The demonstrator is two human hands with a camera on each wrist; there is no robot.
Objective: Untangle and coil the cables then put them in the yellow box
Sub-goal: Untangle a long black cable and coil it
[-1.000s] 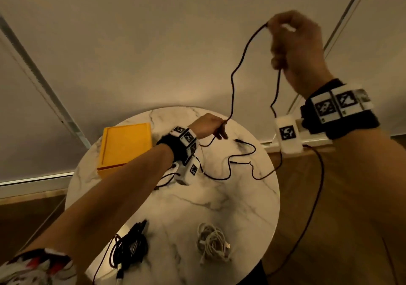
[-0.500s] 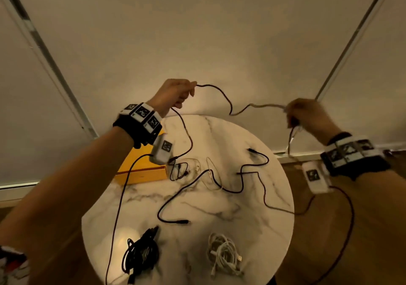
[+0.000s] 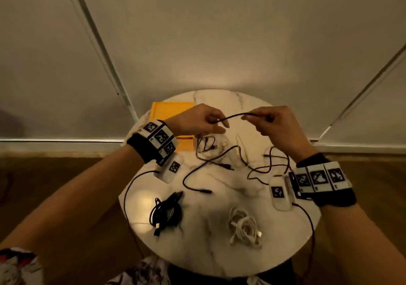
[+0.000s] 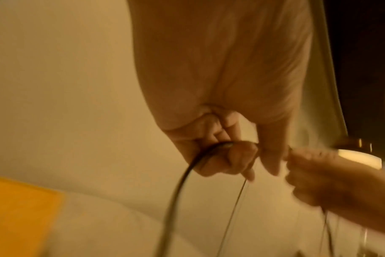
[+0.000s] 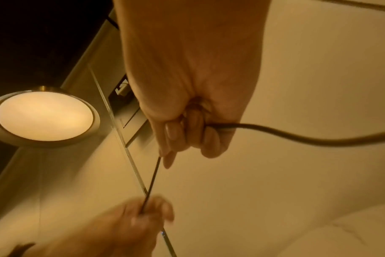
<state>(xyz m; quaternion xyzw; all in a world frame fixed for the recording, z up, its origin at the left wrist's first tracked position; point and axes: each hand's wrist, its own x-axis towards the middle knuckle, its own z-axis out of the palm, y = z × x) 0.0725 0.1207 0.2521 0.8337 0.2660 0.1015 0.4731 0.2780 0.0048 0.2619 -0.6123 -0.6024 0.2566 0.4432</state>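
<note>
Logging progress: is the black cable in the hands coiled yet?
Not coiled: black cable spans left hand and right hand; the rest sprawls across the table.

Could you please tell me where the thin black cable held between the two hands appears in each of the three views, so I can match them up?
Head: the black cable spans the short gap between left hand and right hand, above the table's far half.
Left wrist: it leaves the curled fingers at centre and drops toward the bottom edge.
Right wrist: it runs from the fist down-left to the other hand.
Shared landmark: the ceiling lamp, also at the left wrist view's right edge.
</note>
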